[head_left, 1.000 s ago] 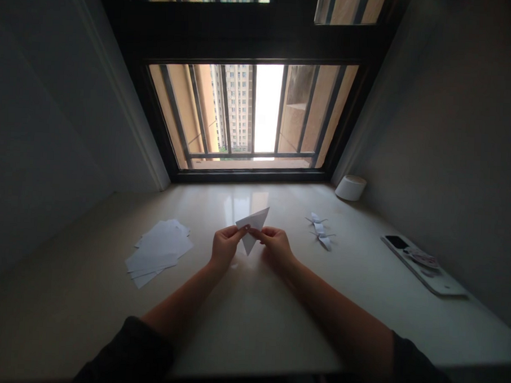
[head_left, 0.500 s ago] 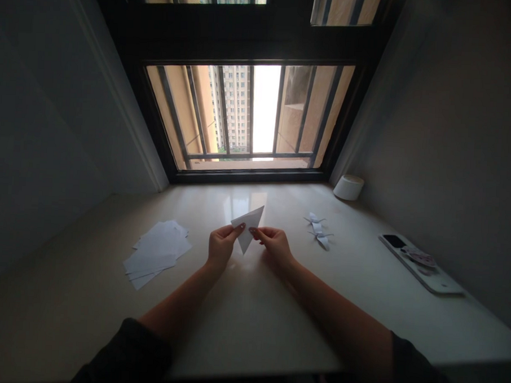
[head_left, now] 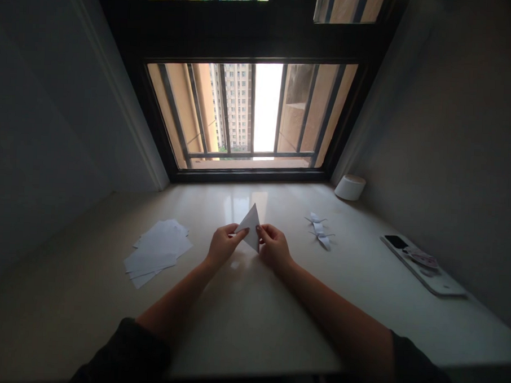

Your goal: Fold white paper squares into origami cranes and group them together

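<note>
A folded sheet of white paper [head_left: 250, 225], triangular in outline with one point upward, is held over the sill between both hands. My left hand [head_left: 225, 244] pinches its left side, thumb lying across the near face. On the opposite edge, my right hand [head_left: 274, 244] grips the paper between thumb and fingers. To the left lies a loose stack of white paper sheets [head_left: 157, 249]. Small folded paper cranes [head_left: 320, 230] sit right of my right hand, close together.
A pale glossy windowsill [head_left: 249, 327] carries everything. At the back right stands a white round object [head_left: 350, 187]. Along the right wall lies a long white case-like thing [head_left: 424, 266] with a dark panel. The dark window frame [head_left: 251, 177] borders the far edge.
The folded paper has turned in my hands, so its upper point has swung left and now stands nearly upright. My right hand now holds the paper's right edge.
</note>
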The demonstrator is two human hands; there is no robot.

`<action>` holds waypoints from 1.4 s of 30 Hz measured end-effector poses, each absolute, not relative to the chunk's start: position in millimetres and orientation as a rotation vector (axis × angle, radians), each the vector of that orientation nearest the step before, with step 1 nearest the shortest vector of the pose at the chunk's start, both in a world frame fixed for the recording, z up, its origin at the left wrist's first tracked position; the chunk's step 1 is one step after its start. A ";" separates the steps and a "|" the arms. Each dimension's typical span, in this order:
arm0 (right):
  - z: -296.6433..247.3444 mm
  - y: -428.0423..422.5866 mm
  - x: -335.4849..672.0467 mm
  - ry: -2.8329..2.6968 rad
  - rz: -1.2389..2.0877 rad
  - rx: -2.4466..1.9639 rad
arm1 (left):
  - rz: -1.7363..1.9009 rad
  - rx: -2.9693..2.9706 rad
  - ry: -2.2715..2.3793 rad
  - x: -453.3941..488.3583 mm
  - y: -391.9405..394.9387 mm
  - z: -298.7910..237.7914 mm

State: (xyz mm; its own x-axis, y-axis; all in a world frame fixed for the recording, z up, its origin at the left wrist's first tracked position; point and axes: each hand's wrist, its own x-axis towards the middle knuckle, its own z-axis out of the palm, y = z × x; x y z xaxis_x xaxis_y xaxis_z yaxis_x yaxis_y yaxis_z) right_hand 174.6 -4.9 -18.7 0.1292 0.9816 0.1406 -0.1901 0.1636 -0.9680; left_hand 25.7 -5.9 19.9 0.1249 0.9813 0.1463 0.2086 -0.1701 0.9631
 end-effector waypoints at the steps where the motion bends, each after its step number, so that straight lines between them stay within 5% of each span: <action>1: -18.0 -5.9 175.3 -1.079 1.090 -1.019 | 1.142 1.538 1.197 24.5 -5.7 22.1; 10: -2.7 -20.8 182.3 -1.442 0.857 -1.185 | 0.926 1.226 1.035 18.1 -1.5 24.2; 24: -7.8 -23.0 172.7 -1.442 1.186 -1.144 | 1.407 0.905 1.163 10.0 9.2 29.6; 35: -2.1 -25.2 183.0 -1.676 0.553 -1.213 | 1.563 0.754 1.209 -8.6 21.4 43.0; 42: -3.2 -24.3 178.4 -1.624 0.645 -1.174 | 1.262 1.145 1.154 19.1 -3.5 29.3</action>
State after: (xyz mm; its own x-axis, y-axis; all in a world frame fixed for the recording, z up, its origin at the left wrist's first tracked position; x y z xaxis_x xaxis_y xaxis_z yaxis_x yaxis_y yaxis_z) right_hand 178.4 -24.3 -3.2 -0.0400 0.9130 0.4060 0.3856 0.3890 -0.8367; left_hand 19.1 -3.5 29.3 -0.0136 0.9999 0.0053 -0.0842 -0.0064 0.9964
